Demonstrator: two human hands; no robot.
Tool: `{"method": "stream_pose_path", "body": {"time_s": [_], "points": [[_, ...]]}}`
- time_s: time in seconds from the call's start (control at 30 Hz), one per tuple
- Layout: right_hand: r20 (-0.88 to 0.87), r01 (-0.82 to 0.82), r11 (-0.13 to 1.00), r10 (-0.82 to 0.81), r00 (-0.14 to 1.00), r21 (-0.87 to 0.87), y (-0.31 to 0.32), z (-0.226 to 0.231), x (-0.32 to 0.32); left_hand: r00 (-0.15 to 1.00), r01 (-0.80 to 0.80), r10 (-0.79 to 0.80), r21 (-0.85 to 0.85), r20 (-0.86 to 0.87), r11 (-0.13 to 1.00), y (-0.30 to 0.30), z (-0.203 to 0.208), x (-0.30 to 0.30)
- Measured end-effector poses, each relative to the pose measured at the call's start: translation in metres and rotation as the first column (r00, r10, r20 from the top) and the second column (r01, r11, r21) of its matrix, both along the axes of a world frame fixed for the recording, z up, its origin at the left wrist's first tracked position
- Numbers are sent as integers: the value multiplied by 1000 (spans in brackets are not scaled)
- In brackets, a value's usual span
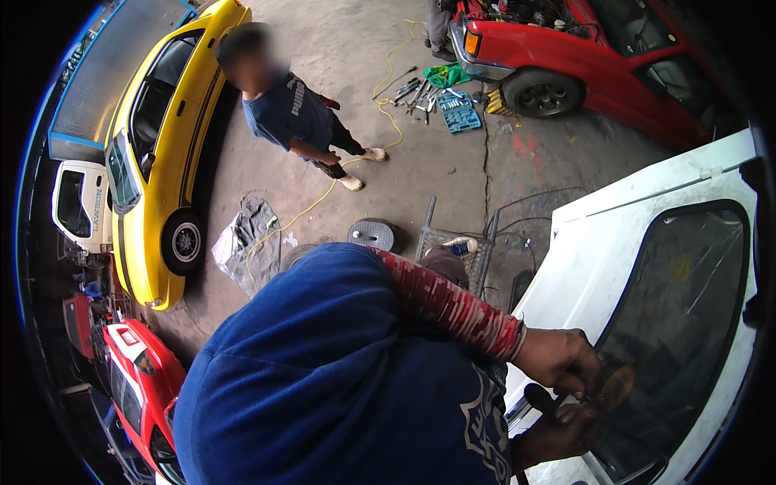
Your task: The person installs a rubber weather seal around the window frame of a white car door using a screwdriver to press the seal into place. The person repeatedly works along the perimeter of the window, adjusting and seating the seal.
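Note:
My left hand [559,358], at the end of a red patterned sleeve, reaches to the white vehicle panel [582,234] with its dark window [671,323]. Its fingers are closed and bent down; what they pinch is hidden. Just below, my right hand [566,432] is in shadow, curled round a dark handle [540,398] whose rounded black end sticks out towards me. The kind of tool cannot be made out. Beside the fingertips, against the glass, shows a round amber shape [618,385]; whether it is a solid thing or a reflection is unclear.
A person [291,113] in a blue shirt stands beyond a yellow car [162,137]. A yellow cord [307,208] crosses the floor. Loose tools and a blue tool case [459,111] lie near a red vehicle [582,73]. A round stool [372,234] and metal stand [477,259] are closer.

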State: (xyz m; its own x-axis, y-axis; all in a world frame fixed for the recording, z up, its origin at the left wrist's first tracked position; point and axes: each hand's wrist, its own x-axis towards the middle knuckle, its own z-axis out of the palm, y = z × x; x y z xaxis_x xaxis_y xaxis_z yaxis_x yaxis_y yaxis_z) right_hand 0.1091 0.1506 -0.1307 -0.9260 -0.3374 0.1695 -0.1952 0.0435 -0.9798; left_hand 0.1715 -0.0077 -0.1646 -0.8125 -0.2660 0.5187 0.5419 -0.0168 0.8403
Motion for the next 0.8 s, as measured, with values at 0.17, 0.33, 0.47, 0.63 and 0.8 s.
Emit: {"method": "stream_pose_path", "body": {"time_s": [0.17,0.33,0.47,0.63,0.8], "points": [[-19,53,998,-52,998,17,4,6,-9,1000,-4,6,-96,20,995,-18,-22,11],[83,-3,999,0,997,38,-2,4,-7,952,156,-123,-96,281,983,-42,-40,24],[2,-1,988,1,1000,154,-6,-5,-1,976,141,-140,5,168,990,-39,-18,4],[-206,130,917,-53,977,378,0,-11,-5,979,24,-4,-97,204,995,-14,29,-49],[-434,241,841,-8,901,485,7,-18,-11,998,-40,47,-174,38,984,15,55,-81]]}}
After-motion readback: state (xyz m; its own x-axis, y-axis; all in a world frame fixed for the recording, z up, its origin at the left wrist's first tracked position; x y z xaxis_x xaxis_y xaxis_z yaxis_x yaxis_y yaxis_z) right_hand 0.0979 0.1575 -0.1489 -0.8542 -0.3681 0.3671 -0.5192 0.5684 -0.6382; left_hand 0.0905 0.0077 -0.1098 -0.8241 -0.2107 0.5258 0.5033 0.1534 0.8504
